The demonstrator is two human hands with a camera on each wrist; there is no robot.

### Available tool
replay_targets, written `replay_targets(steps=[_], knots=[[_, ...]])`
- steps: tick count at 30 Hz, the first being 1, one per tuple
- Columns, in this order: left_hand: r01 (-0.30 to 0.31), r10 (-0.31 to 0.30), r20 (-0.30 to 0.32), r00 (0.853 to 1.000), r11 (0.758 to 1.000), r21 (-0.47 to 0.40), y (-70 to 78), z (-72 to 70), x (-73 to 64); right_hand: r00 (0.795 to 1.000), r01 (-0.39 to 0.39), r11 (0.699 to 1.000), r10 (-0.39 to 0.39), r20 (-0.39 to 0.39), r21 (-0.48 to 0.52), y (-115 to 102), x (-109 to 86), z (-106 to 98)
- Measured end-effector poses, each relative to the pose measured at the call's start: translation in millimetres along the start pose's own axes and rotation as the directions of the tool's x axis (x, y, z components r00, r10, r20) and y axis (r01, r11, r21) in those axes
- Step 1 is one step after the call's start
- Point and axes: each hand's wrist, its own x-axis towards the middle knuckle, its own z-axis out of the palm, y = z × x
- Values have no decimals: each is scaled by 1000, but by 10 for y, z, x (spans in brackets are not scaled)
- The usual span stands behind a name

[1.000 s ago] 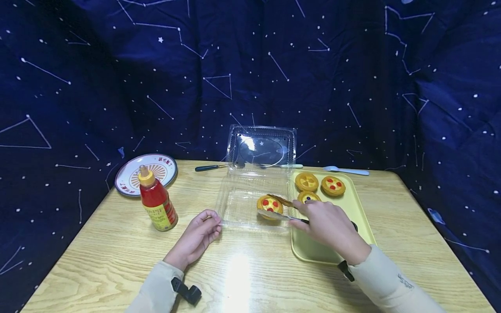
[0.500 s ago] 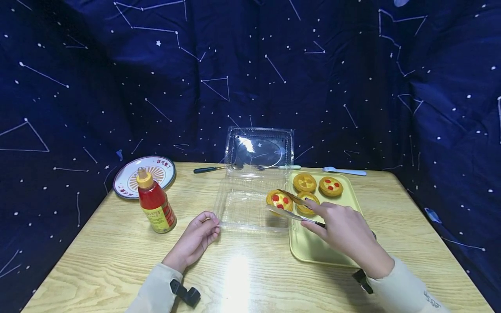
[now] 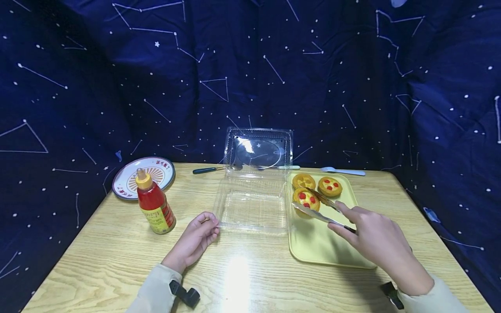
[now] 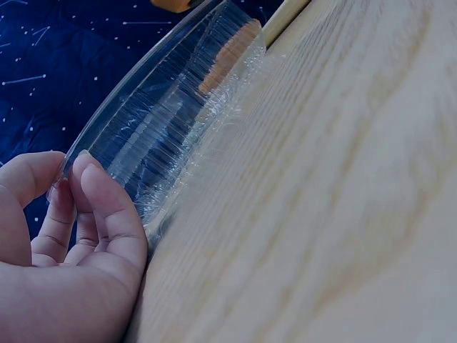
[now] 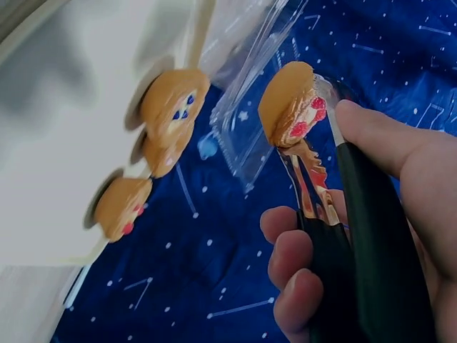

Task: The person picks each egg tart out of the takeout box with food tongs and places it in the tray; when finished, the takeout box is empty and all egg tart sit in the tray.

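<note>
My right hand (image 3: 379, 237) grips black-handled metal tongs (image 5: 382, 236). The tongs clasp a tart with red pieces on top (image 3: 306, 199), held above the left part of a yellow tray (image 3: 328, 245). On the tray lie a plain-topped tart (image 3: 303, 179), another red-dotted tart (image 3: 330, 186) and one with blue dots (image 5: 178, 103); the held tart largely hides that last one in the head view. My left hand (image 3: 195, 239) pinches the near left corner of a clear hinged plastic box (image 3: 250, 213). The box's lid (image 3: 259, 150) stands raised at the back.
Left of the box stands a red sauce bottle (image 3: 156, 208) with a yellow cap, a patterned plate (image 3: 131, 169) behind it. Along the back lie a dark-handled utensil (image 3: 205, 170), a pale-handled one (image 3: 288, 167) and a light blue fork (image 3: 344, 171). A starry curtain (image 3: 250, 87) hangs behind.
The tart in the tongs has moved right, from over the clear box to over the tray, as my right hand drew rightward. My left hand stays at the box corner.
</note>
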Motion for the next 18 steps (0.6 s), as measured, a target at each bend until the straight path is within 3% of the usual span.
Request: replay_targets(steps=[9,18], knots=[[-7,7,12,1000,1000,-1,11,1,-9,993,-98,995,97,60,7,273,-130,-3],[-2,2,7,1000,1000,-13,7,9,-8,983,-157,988,157,92,-6,581,-191,140]])
